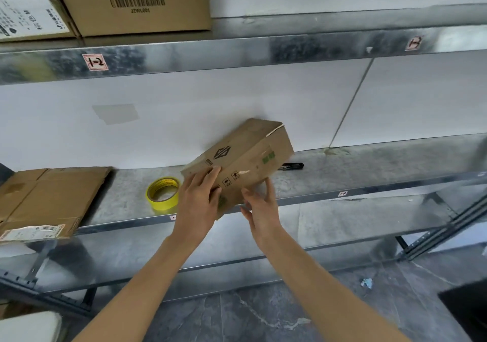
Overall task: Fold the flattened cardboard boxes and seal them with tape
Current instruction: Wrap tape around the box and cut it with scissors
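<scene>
Box (242,157) was held tilted above the front edge of the shelf (369,172), beside the tape (162,192): left hand (196,199) gripped its near corner; right hand (261,209), fingers (269,187) straight, braced the side, likely for taping.

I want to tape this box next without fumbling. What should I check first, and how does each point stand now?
1. The box is folded into shape: ok.
2. It lies flat on the shelf: not ok, it is tilted, with its near end past the shelf edge.
3. The left hand has a grip on the near end: ok.
4. The right hand is free for taping: ok, it is open, with its fingers just touching the box.
5. The tape roll is close: ok, it is on the shelf beside the left hand.
6. The far-end flaps are closed flush: cannot tell.
</scene>
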